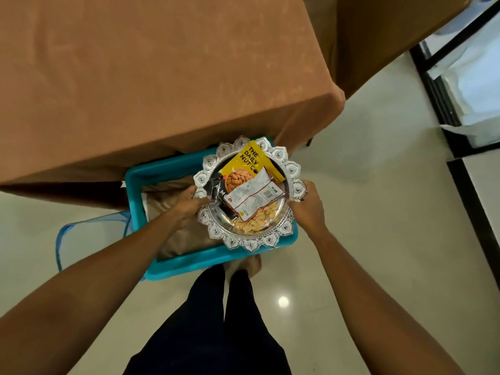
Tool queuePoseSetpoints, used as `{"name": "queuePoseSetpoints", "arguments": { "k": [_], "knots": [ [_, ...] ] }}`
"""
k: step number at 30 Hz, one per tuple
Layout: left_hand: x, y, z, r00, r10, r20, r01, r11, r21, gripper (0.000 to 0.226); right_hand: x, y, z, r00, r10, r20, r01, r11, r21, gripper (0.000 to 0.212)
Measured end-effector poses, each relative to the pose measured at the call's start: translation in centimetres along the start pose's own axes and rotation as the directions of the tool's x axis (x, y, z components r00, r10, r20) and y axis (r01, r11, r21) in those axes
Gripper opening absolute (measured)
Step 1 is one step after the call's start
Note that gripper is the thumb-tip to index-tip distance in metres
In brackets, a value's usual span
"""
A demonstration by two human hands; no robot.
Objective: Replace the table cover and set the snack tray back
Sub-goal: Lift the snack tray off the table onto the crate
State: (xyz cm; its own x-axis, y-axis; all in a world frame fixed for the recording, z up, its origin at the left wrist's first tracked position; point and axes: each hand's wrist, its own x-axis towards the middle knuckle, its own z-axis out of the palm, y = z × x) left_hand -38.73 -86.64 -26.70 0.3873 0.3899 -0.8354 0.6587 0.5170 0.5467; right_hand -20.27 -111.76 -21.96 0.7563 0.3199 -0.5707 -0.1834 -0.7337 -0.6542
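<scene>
Head view, looking down. Person stands on a pale glossy floor (365,239), dark trousers (213,328) and bare feet visible below.

Both hands hold a round silver snack tray (293,169) with a scalloped, embossed rim. Left hand (189,203) grips the left rim: fingers curled together around the edge, thumb on top near the rim. Right hand (309,204) grips the right rim, fingers closed over the edge; fingertips hidden under the tray.

Tray contents: yellow nut packet (250,161) marked "THE DAILY NUT CO", a black packet (217,193) partly under it, a white-backed packet (257,197) lying across both, and loose pale nuts or a clear bag of them (254,224) at the near side; cannot tell which.

Tray sits above a teal plastic bin (189,262) on the floor; contact with the bin not determinable. Bin holds folded brown cloth (173,212). Blue mesh hamper (65,239) just left of the bin.

Brown table cover (148,71) lies over the table ahead, draping down its near and right edges. Tray is off the table.
</scene>
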Motion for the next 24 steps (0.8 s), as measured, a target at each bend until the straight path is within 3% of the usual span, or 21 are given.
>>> {"name": "queuePoseSetpoints", "arguments": {
  "k": [6, 10, 11, 13, 16, 20, 24],
  "knots": [
    [1.6, 0.1, -0.7, 0.999, 0.039, 0.028, -0.041, 0.993, 0.108, 0.037, 5.2, 3.7, 0.5, 0.991, 0.089, 0.102, -0.095, 0.994, 0.053, 0.073],
    [-1.2, 0.7, -0.7, 0.999, 0.043, 0.007, -0.044, 0.993, 0.108, 0.039, 2.6, 0.0, 0.7, 0.99, -0.045, 0.135, 0.032, 0.995, 0.098, 0.011],
    [-1.4, 0.5, -0.9, 0.999, 0.049, -0.002, -0.048, 0.994, 0.102, 0.04, 2.8, -0.3, 0.8, 0.989, -0.059, 0.136, 0.045, 0.993, 0.106, 0.008],
    [-1.6, 0.1, -1.2, 0.998, 0.051, -0.021, -0.049, 0.995, 0.082, 0.04, 3.4, -0.1, 1.6, 0.988, -0.034, 0.15, 0.015, 0.992, 0.127, 0.021],
    [-1.8, -0.6, -2.1, 0.998, 0.05, -0.033, -0.047, 0.996, 0.07, 0.04, 4.5, 1.2, 3.1, 0.984, 0.007, 0.18, -0.026, 0.995, 0.099, 0.065],
    [-1.6, -1.0, -2.6, 0.997, 0.048, -0.06, -0.043, 0.996, 0.082, 0.046, 4.1, 0.9, 3.2, 0.984, -0.008, 0.176, -0.004, 0.998, 0.067, 0.072],
    [-2.0, -0.2, -1.0, 0.994, 0.038, -0.102, -0.031, 0.997, 0.069, 0.038, 4.0, 1.4, 1.8, 0.991, -0.037, 0.125, 0.028, 0.997, 0.076, 0.063]
  ]
}}
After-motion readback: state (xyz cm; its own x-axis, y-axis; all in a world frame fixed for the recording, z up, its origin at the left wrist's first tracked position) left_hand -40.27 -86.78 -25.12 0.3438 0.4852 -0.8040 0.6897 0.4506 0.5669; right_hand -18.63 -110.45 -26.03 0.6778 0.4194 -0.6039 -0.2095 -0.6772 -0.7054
